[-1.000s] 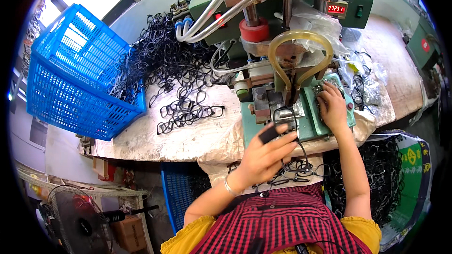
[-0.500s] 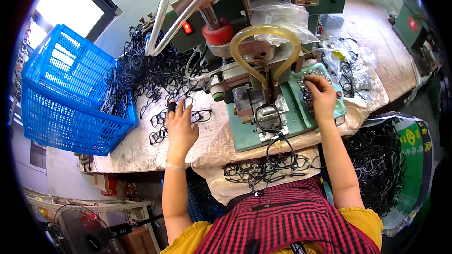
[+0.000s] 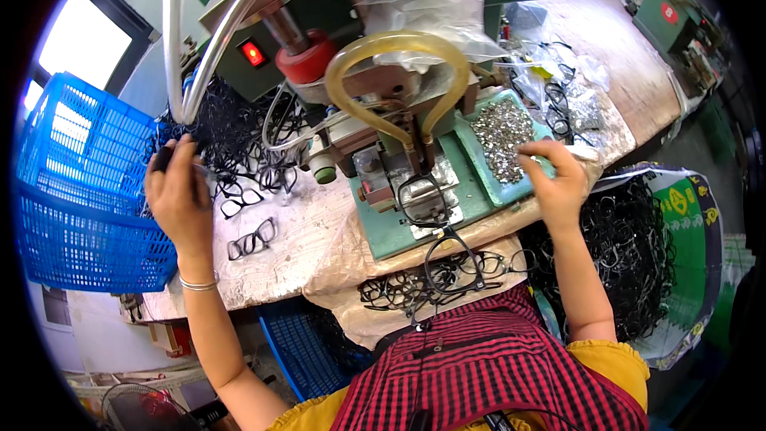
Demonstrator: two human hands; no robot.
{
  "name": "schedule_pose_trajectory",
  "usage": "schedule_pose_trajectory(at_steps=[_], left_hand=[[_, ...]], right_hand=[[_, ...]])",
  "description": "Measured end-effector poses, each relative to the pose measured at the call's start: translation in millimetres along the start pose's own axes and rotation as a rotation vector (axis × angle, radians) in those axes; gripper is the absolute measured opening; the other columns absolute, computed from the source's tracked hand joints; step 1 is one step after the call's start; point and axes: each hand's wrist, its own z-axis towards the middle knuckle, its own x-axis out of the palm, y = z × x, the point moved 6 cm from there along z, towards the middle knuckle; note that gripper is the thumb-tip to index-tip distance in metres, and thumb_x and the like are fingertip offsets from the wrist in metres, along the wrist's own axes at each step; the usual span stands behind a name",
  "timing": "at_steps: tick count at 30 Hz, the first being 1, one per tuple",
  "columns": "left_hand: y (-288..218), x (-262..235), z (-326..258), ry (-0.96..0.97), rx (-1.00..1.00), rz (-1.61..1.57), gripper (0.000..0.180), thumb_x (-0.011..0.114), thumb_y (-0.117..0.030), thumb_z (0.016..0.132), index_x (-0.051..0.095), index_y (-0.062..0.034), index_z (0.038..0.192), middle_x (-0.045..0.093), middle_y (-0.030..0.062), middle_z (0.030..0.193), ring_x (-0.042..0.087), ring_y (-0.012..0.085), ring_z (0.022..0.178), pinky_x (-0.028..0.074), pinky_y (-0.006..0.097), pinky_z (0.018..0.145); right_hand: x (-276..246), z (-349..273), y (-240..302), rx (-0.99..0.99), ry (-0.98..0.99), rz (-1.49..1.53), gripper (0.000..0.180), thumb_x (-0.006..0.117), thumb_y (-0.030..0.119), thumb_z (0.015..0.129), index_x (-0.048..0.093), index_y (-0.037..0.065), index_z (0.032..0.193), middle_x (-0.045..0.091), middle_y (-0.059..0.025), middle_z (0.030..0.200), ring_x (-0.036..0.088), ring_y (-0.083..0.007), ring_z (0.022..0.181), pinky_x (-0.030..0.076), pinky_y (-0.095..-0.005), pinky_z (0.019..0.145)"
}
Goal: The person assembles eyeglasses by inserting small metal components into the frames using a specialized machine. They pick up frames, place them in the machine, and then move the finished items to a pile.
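Observation:
My left hand (image 3: 182, 199), a black cover on one finger, is beside the blue basket at the edge of a heap of black eyeglass frames (image 3: 231, 112). Its fingers are bent and partly smeared, so what they hold is hidden. Two separate eyeglass frames (image 3: 251, 239) lie on the table to its right. My right hand (image 3: 558, 187) is at the near right edge of a pale green tray (image 3: 484, 161) of small shiny metal parts (image 3: 503, 132). Its thumb and fingertips come together; anything between them is too small to name. A black eyeglass frame (image 3: 455, 275) hangs at the front of the press (image 3: 371, 168).
A blue mesh basket (image 3: 88, 231) stands at left. More frames (image 3: 391, 291) lie on brown paper before me. At right a lined bin (image 3: 690, 271) holds many black frames. A looped yellowish hose (image 3: 395, 38) and clear tubes (image 3: 174, 40) cross the press.
The view has shifted, so the press sits farther left. My left hand has moved left from the loose frames toward the heap and basket. My right hand has drawn back from the metal parts.

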Motion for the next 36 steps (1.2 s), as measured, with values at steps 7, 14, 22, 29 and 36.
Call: schedule_pose_trajectory(at_steps=[7,14,22,29,36], left_hand=[[-37.9,105.2,-96.5,0.449,0.136,-0.087,0.024,0.064,-0.013,0.088,0.071,-0.0072,0.111,0.067,0.0102,0.127,0.057,0.0279,0.124,0.023,0.054,0.121],[28.1,53.0,-33.2,-0.005,-0.254,-0.111,0.016,0.058,-0.009,0.096,0.065,-0.0041,0.11,0.069,0.0105,0.102,0.062,0.0259,0.087,0.047,0.037,0.082],[-91.9,4.7,-62.5,-0.003,-1.077,-1.953,0.025,0.044,-0.031,0.106,0.053,-0.0074,0.108,0.068,0.0169,0.094,0.062,0.0212,0.074,0.046,0.024,0.062],[-267.5,-5.3,-48.6,1.102,-1.204,-2.698,0.021,0.038,-0.029,0.107,0.048,-0.0107,0.108,0.069,0.028,0.09,0.066,0.0273,0.061,0.052,0.031,0.045],[-278.7,3.0,-44.8,1.073,-1.451,-2.473,0.024,0.043,-0.032,0.104,0.051,-0.0107,0.1,0.069,0.024,0.082,0.062,0.0265,0.047,0.044,0.027,0.032]], right_hand=[[88.5,9.7,58.6,-0.023,0.151,0.374,0.02,0.074,0.003,0.079,0.069,0.002,0.098,0.071,-0.0085,0.093,0.068,-0.0212,0.087,0.052,-0.0323,0.08],[96.5,6.9,57.3,0.097,0.189,0.585,0.052,0.075,0.002,0.078,0.054,-0.002,0.124,0.069,-0.006,0.089,0.064,-0.0118,0.087,0.048,-0.0266,0.084],[91.9,-3.6,85.9,0.246,0.263,0.742,0.061,0.07,0.003,0.08,0.046,-0.004,0.135,0.071,-0.0099,0.102,0.065,-0.0149,0.102,0.045,-0.0291,0.096],[72.9,25.2,35.4,-0.209,0.29,-0.1,0.032,0.071,0.01,0.079,0.069,0.003,0.111,0.067,-0.0175,0.117,0.059,-0.0334,0.121,0.045,-0.0419,0.105],[41.3,17.5,-61.9,-0.169,0.126,-0.54,0.016,0.077,0.014,0.076,0.075,0.008,0.091,0.064,-0.0215,0.127,0.053,-0.0394,0.128,0.04,-0.0471,0.11]])
